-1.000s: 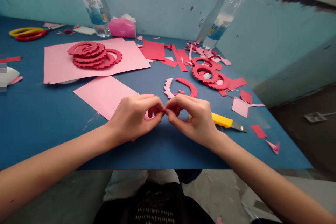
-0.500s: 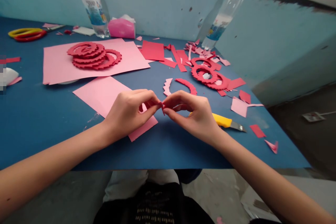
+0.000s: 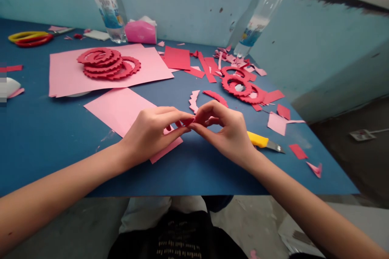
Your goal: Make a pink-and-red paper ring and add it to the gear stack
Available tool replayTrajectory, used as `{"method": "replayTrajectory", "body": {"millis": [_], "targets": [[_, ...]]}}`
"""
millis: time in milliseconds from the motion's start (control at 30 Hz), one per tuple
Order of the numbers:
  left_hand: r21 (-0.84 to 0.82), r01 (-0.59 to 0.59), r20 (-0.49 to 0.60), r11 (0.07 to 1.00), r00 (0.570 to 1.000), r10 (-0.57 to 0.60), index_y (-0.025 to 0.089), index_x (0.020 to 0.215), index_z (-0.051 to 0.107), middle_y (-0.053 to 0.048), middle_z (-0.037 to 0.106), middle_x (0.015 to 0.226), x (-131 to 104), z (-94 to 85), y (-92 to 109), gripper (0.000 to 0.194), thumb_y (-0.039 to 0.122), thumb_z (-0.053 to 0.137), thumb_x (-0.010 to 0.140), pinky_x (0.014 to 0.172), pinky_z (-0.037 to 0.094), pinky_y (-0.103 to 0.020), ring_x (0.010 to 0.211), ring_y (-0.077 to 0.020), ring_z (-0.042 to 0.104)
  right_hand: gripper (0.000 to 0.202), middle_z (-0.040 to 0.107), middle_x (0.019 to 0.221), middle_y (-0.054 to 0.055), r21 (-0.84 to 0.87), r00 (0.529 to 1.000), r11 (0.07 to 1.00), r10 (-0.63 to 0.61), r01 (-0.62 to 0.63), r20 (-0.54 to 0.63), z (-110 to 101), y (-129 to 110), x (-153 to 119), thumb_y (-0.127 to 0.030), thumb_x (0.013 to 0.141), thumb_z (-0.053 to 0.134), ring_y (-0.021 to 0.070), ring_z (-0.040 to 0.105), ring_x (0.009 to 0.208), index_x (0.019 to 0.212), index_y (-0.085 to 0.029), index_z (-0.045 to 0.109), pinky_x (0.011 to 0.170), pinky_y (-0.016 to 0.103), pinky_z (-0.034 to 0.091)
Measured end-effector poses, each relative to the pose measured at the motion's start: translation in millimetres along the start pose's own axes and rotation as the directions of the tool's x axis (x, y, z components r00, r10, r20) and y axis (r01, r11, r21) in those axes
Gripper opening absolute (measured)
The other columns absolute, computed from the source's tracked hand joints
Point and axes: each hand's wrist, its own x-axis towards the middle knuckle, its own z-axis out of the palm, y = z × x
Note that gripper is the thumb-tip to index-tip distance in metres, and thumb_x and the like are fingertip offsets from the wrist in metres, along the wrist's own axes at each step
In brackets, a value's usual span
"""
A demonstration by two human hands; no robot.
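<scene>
Since half a second ago the left hand [image 3: 150, 131] and right hand [image 3: 226, 129] have drawn closer — fingertips now pinched shut from both sides on the small red serrated paper strip [image 3: 187, 121], held just above the pink paper sheet [image 3: 121, 107] — apparently rolling it tighter.

My hands meet at table centre, my left hand [image 3: 150, 133] over a paper sheet [image 3: 121, 109]. The knife [image 3: 263, 141] lies at three o'clock, spirals [image 3: 107, 62] at eleven, scissors [image 3: 28, 38] at ten, bottles [image 3: 106, 4] at twelve.
</scene>
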Motion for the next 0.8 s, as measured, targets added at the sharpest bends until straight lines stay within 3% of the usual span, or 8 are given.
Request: {"method": "replayTrajectory", "body": {"millis": [133,433,633,800], "targets": [[0.075,-0.050,-0.037,0.996,0.998,0.053,0.023,0.103,0.072,-0.001,0.078,0.092,-1.0,0.6,-0.7,0.014,0.019,0.067,0.090,0.071,0.057,-0.023,0.078,-0.0132,0.073,0.009,0.063,0.081,-0.001,-0.031,0.998,0.998,-0.057,0.057,-0.008,-0.1,1.2,-0.3,-0.020,0.086,0.068,0.0101,0.059,0.069,0.087,-0.020,0.060,0.062,0.025,0.057],[0.066,0.007,-0.068,0.998,0.998,-0.003,0.018,0.102,0.065,0.001,0.077,0.082,0.0,-2.1,5.5,0.016,0.017,0.072,0.087,0.066,0.055,-0.020,0.068,-0.0110,0.073,0.003,0.069,0.084,0.000,-0.123,0.992,0.985,-0.125,0.122,-0.018,-1.4,0.4,-1.1,-0.020,0.091,0.067,0.0101,0.060,0.066,0.088,-0.020,0.067,0.062,0.026,0.056],[-0.063,0.086,-0.055,0.994,0.994,-0.090,0.018,0.091,0.068,0.002,0.076,0.081,3.1,-2.5,5.2,0.008,0.015,0.072,0.085,0.064,0.056,-0.019,0.066,-0.0090,0.070,0.005,0.068,0.077,-0.002,-0.051,0.993,0.995,-0.094,0.091,-0.071,-1.4,-0.5,0.1,-0.019,0.087,0.072,0.0104,0.061,0.067,0.084,-0.021,0.068,0.059,0.024,0.054],[-0.041,0.040,-0.080,0.998,0.996,-0.043,0.019,0.088,0.070,0.003,0.076,0.081,2.7,-1.8,4.4,0.009,0.011,0.072,0.084,0.064,0.054,-0.019,0.066,-0.0082,0.069,0.008,0.069,0.076,-0.002,0.000,0.994,0.997,-0.072,0.072,-0.077,-0.8,0.8,0.0,-0.019,0.085,0.073,0.0108,0.061,0.067,0.080,-0.021,0.068,0.058,0.025,0.053]]}}
